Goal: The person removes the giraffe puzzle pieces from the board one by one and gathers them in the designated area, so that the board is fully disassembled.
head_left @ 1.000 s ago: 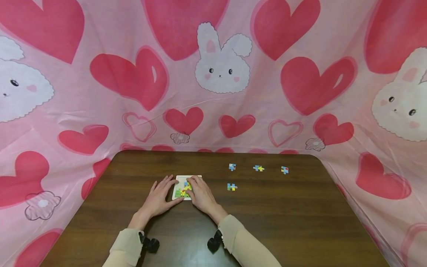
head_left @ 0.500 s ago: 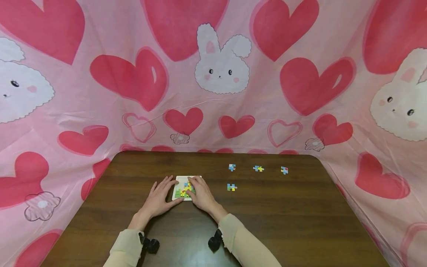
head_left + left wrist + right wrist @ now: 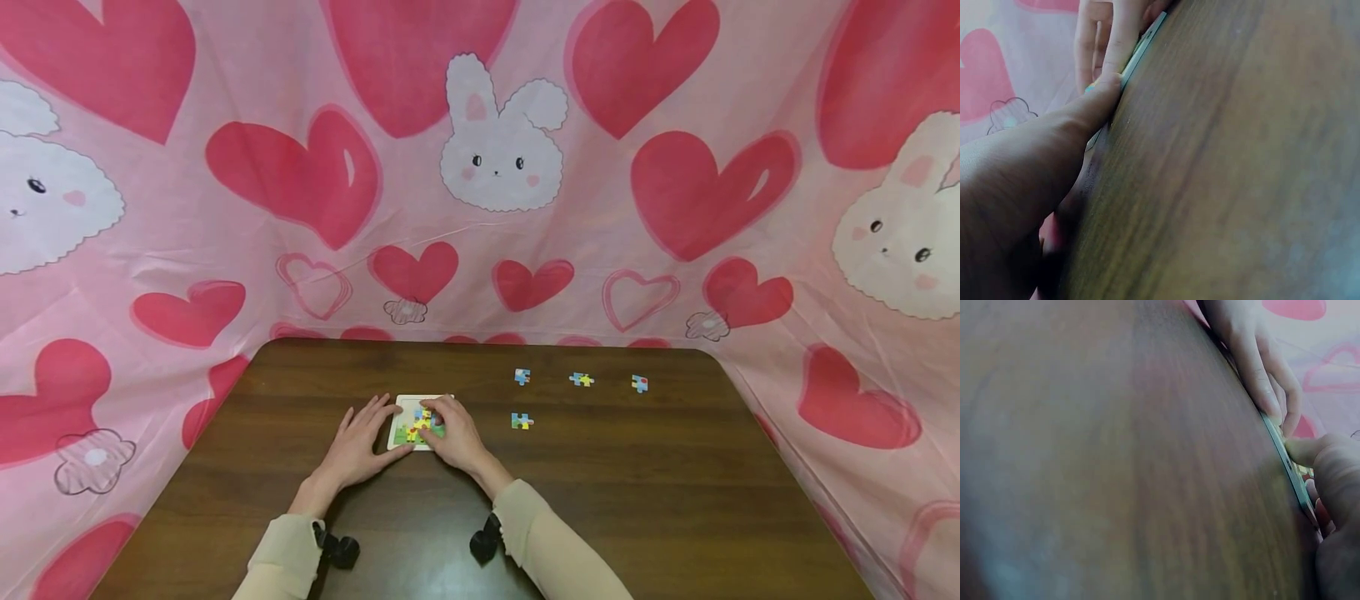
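so a little puzzle tray [image 3: 409, 403] is lying flat on the brown table [image 3: 637, 500], left hand [image 3: 358, 442] resting wide-fingered at its left edge, right hand [image 3: 457, 435] curving its fingers over the right side, can't tell if they're pinching anything, pink bunny-and-heart cloth [image 3: 315, 50] hanging behind

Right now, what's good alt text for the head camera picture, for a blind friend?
A person's left hand touches the left side of a partly filled puzzle tray on a brown table, the right hand over its right side. Four loose puzzle pieces lie to the right; behind is a pink backdrop with red hearts and white rabbits.
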`<state>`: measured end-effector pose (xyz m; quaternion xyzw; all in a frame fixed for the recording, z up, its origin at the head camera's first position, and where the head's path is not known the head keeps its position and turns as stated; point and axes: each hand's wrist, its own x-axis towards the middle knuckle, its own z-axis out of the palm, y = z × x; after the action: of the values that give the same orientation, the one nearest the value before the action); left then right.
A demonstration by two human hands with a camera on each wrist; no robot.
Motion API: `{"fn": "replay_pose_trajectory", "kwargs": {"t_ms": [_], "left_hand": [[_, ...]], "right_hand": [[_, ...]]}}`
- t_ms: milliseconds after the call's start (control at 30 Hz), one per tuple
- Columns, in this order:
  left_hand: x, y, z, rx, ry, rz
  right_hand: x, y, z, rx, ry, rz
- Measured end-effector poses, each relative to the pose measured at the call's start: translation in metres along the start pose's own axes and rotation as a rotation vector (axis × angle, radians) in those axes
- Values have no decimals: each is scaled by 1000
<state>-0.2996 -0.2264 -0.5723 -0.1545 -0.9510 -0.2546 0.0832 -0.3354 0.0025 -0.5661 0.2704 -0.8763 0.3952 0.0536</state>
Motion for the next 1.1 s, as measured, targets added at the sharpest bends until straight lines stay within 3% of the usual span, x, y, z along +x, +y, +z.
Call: {"fn": "replay_pose_trajectory", "kwargs": {"t_ms": [367,1100], "left_hand": [[0,9,-8,24,-62,-56],[0,9,-8,19,-59,-61]], "right_hand": [[0,-2,-2,90,6,48],[1,-3,-6,128,15,48]]}}
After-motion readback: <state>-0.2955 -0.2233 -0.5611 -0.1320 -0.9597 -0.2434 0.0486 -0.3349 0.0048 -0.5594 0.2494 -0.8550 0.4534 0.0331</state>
